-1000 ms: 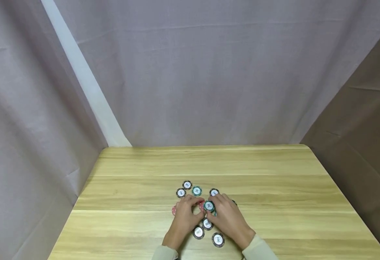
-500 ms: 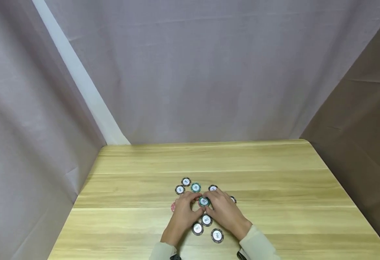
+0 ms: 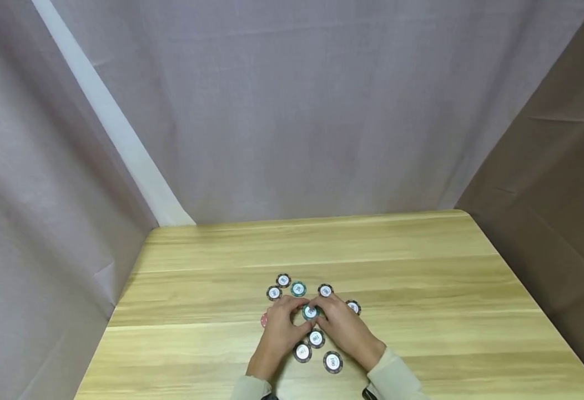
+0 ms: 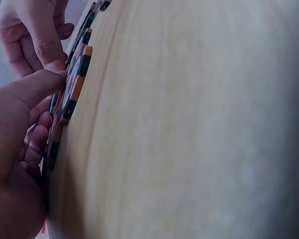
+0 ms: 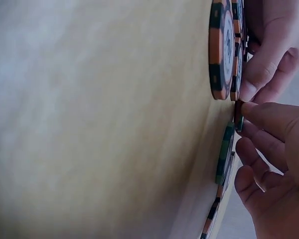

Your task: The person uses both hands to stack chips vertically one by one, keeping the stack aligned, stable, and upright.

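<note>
Your left hand (image 3: pixel 278 332) and right hand (image 3: pixel 344 329) pinched one green chip (image 3: pixel 310 312) by its rim — light, stiff, probably slippery.

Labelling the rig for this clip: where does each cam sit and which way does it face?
Head: above, looking forward and down at the table; shows both forearms, left hand and right hand around a green chip.
Left wrist: low beside the tabletop, image rolled sideways; shows the left hand and the right hand's fingers at chip edges.
Right wrist: same grazing angle; right hand, orange-edged chip.
Shared: both wrist views see both hands and the chips.
</note>
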Tool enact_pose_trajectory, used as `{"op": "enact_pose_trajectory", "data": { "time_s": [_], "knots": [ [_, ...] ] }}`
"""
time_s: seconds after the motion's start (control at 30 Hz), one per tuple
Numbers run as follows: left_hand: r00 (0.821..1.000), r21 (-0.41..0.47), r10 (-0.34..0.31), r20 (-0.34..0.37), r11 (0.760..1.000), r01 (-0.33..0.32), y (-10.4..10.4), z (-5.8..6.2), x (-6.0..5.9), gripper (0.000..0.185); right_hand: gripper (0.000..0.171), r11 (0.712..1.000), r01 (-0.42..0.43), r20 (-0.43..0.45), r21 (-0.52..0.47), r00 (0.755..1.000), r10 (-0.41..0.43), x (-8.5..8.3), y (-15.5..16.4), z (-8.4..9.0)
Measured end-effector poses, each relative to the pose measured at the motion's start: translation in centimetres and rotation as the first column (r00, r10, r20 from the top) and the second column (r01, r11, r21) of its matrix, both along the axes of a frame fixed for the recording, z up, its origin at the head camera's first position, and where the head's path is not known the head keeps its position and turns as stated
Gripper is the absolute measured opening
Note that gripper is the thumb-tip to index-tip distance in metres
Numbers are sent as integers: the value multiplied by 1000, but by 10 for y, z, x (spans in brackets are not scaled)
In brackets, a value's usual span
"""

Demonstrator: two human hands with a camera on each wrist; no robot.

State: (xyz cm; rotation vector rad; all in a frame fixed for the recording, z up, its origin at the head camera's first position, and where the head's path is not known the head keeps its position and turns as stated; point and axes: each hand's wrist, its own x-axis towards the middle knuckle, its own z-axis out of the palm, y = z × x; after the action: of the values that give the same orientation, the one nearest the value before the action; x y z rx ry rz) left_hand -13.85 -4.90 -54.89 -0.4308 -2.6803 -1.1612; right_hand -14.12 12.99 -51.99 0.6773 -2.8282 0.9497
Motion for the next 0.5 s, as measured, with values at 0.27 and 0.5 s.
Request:
{"op": "enact_pose_trajectory", "data": {
  "time_s": [0.27,0.5],
  "knots": [
    [999,3,7,31,1000,-7,4,-1,1,40,22,993,112,-2,-19,994,-112,-7,11,5],
    [999,8,24,34,1000,-25,1,-1,-1,40,36,985,157,-135,74,980,-147,-20,12,16]
  ]
}}
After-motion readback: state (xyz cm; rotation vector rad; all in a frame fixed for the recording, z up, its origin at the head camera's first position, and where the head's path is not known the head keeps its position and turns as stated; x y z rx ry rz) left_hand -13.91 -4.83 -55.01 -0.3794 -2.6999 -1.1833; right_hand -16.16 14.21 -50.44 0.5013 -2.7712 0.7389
